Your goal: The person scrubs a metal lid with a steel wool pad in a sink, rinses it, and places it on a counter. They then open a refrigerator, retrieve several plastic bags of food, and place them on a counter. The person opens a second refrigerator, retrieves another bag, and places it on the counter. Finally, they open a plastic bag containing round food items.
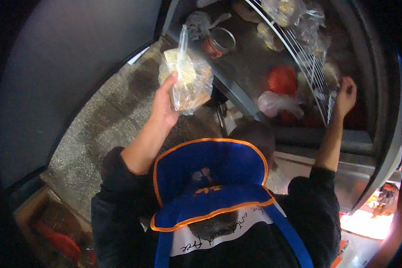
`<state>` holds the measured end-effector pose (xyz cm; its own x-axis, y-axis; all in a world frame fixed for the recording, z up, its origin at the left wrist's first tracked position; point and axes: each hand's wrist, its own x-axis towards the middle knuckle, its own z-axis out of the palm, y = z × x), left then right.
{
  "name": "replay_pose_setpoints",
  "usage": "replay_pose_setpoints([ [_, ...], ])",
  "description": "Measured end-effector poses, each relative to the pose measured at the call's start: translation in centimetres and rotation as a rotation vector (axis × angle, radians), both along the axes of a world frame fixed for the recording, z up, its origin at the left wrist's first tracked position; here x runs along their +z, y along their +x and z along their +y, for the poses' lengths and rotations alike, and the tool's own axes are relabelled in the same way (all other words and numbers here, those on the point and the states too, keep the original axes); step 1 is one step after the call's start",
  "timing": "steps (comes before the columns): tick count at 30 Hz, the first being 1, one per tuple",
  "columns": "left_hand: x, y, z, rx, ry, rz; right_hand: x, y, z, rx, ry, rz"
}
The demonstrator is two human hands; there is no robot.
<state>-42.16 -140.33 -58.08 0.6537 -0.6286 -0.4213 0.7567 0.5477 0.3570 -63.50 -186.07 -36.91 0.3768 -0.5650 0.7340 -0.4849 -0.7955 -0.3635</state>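
My left hand (165, 102) holds up a clear plastic bag (201, 95) with pale yellow and light brown slab-like pieces of food inside. The thumb presses on the bag's front; its twisted top points upward. Over at the right, my right hand (346, 95) is inside a dark cabinet, by the outer edge of a white wire shelf (296, 55). Its fingers are curled beside a pale bagged item (331, 72), and whether they grip anything cannot be made out. Several knotted clear bags (281, 11) of pale food lie on the shelf.
Below the wire shelf are a red bundle (282, 80), a whitish plastic bag (278, 103) and a glass jar (222, 42) with red contents. A large grey panel (87, 50) stands left, above speckled flooring (104, 130). A box (31, 207) sits lower left. My blue apron (211, 164) has orange trim.
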Motion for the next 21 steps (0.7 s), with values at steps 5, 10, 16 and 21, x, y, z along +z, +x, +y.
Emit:
replay_pose_setpoints([
  [5, -0.9, 0.0, -0.4, 0.011, 0.029, 0.034, 2.6, -0.5, -14.5, -0.742, 0.281, 0.491],
  [10, -1.8, -0.1, -0.3, -0.007, 0.016, 0.030, 0.0, -1.8, -16.2, -0.745, 0.265, 0.499],
  [16, -1.5, 0.1, 0.1, -0.041, 0.042, 0.002, -1.4, -0.4, -14.7, -0.754, 0.236, 0.443],
  [21, -1.2, 0.0, 0.4, -0.050, 0.082, -0.003, -2.1, 0.3, -14.0, -0.778, 0.241, 0.401],
])
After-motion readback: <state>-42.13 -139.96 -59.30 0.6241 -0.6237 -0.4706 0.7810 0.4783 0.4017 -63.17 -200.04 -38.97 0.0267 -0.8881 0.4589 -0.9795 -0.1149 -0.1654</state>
